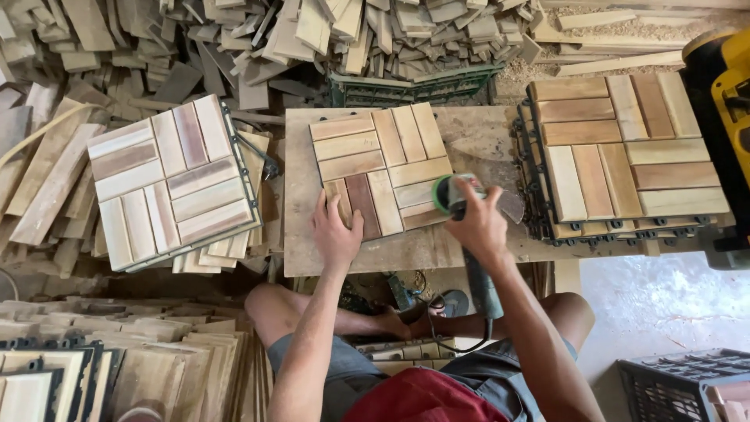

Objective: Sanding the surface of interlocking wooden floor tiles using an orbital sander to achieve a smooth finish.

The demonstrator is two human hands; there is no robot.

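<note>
Left hand [336, 233] lay spread flat on wooden tile [380, 169], pinning it to tabletop [484, 141]; right hand [478, 221] had grip wrapped around sander [453, 197], pressing down on tile edge.

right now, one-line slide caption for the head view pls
Left hand steadies a slatted wooden tile on a work board while the right hand runs a handheld sander along its edge.

The right hand [478, 223] hides most of the sander [453, 197] and the wooden tile's [380, 168] corner beneath it. Right of the tile, a yellow machine [723, 101] runs off the frame edge. Below the tile, the sander's cord is partly hidden.
</note>
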